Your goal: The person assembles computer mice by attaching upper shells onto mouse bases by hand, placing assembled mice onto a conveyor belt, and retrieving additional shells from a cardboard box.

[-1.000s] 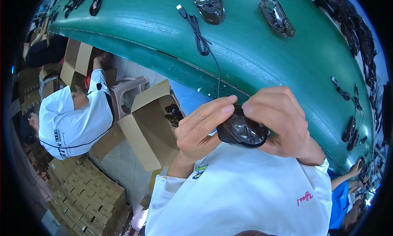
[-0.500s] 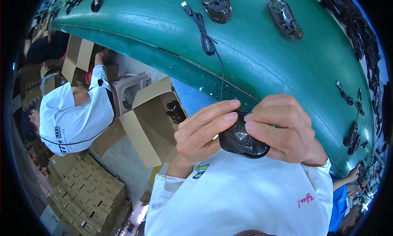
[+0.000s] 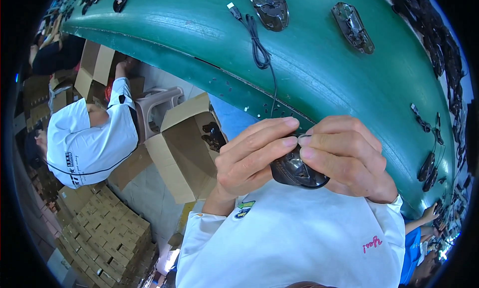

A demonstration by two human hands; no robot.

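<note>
Close to my chest, a dark glossy computer mouse [image 3: 299,174] is between my two hands. My left hand [image 3: 249,155] is closed on its left side, with the fingertips at the front end. My right hand [image 3: 349,155] grips the other side, thumb and forefinger pinched at the front edge around a small thin piece [image 3: 304,136] too small to name. The mouse's black cable [image 3: 257,46] runs from behind my left fingertips onto the green belt, bundled, with its USB plug at the end. The mouse's underside is hidden.
On the green belt [image 3: 309,63] lie a dark mouse shell [image 3: 269,9] and an open mouse shell [image 3: 352,28]. Several corded mice [image 3: 427,168] lie at right. An open cardboard box [image 3: 174,158] stands left, near a plastic stool [image 3: 154,101] and a co-worker in white [image 3: 95,143].
The mouse and my hands have shifted slightly right. My right fingertips now show a thin piece at the mouse's front edge. The cable and shells on the belt appear a little farther right.
</note>
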